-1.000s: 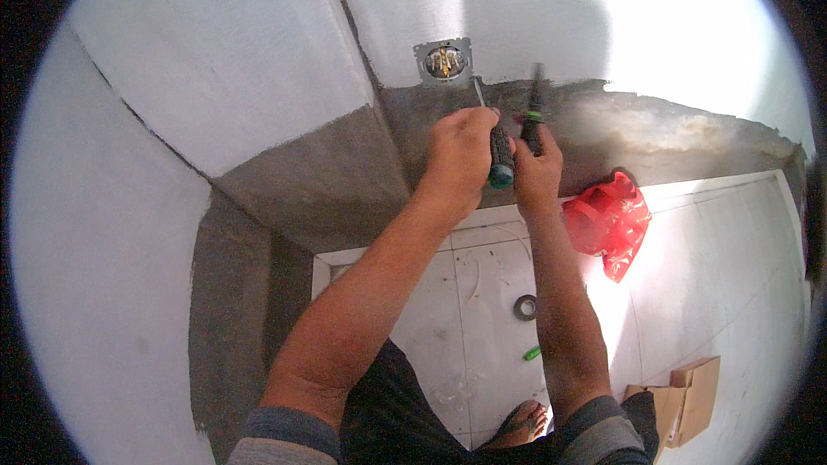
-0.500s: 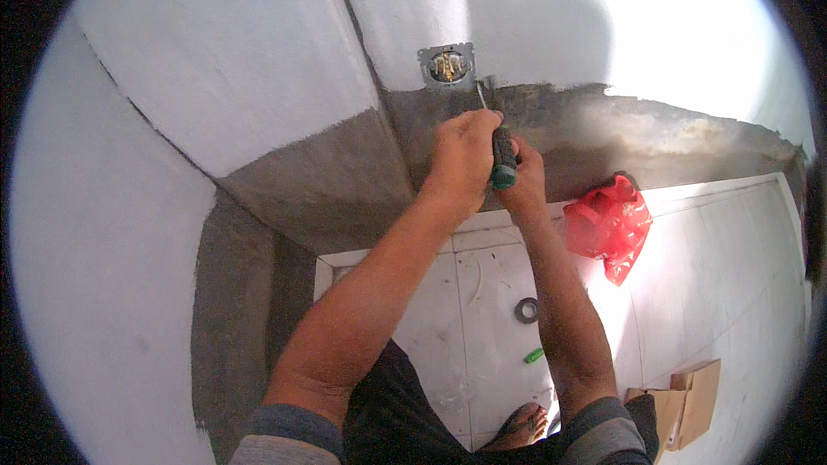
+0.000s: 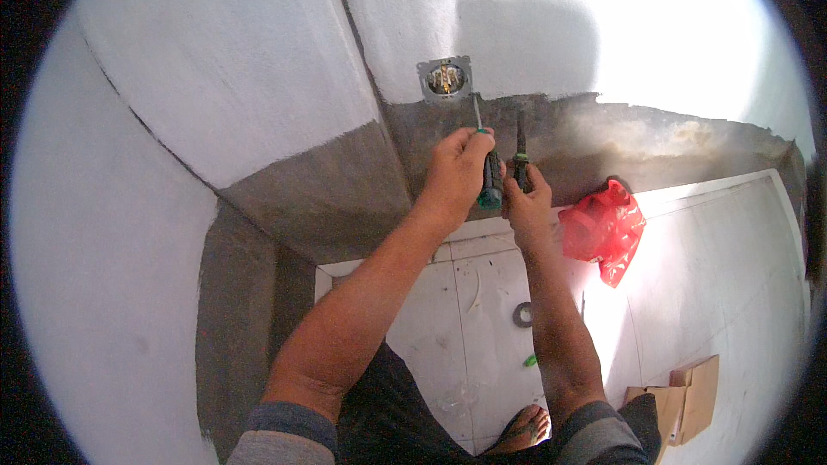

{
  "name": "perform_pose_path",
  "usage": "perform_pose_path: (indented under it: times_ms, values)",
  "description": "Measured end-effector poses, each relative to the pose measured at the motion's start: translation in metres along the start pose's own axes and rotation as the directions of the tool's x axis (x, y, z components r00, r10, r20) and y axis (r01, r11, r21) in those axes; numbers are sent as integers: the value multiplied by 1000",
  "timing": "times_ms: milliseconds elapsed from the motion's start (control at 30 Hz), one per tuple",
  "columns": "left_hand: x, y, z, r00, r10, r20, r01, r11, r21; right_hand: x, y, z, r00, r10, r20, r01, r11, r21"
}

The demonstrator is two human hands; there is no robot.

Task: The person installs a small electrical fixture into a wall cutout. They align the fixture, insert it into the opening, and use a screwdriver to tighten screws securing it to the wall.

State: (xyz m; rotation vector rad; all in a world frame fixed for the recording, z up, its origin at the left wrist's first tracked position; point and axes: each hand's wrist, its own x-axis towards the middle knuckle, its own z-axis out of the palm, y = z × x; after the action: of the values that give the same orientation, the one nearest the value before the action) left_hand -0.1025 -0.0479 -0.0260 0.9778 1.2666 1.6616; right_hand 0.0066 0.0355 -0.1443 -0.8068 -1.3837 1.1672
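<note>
Screwdriver with a black grip and green butt sits in the left hand, fingers wrapped tight round its handle, its thin shaft angled up toward the wall box and ending just below it. That box is a square metal frame set in the white wall, with brassy parts showing inside its round opening. Below it the wall turns to bare grey cement. Just beside the left hand, the right hand is closed on a second screwdriver, darker, with a green band, its tip pointing straight up, short of the box. The two hands nearly touch. Farther right, a crumpled red bag lies against the foot of the wall. On the pale floor tiles between the forearms lies a dark ring, with a small green bit below it. At the lower right are brown cardboard pieces.
</note>
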Motion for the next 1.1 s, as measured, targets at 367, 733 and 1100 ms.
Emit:
perform_pose_path:
  times_ms: [367, 733, 1100]
  values:
    - [-15, -15, -13, 968, 8, 251, -147, 827, 542, 10, -10, -68, 951, -2, 311, 122, 921, -369]
    - [-117, -229, -63, 387, -852, 351, -488, 134, 863, -97, 145, -221, 750, 658, -57, -172, 111, -979]
    - [-152, -289, -52, 557, -762, 330, -357, 139, 924, -122, 164, -264, 923, 356, -150, -200, 110, -974]
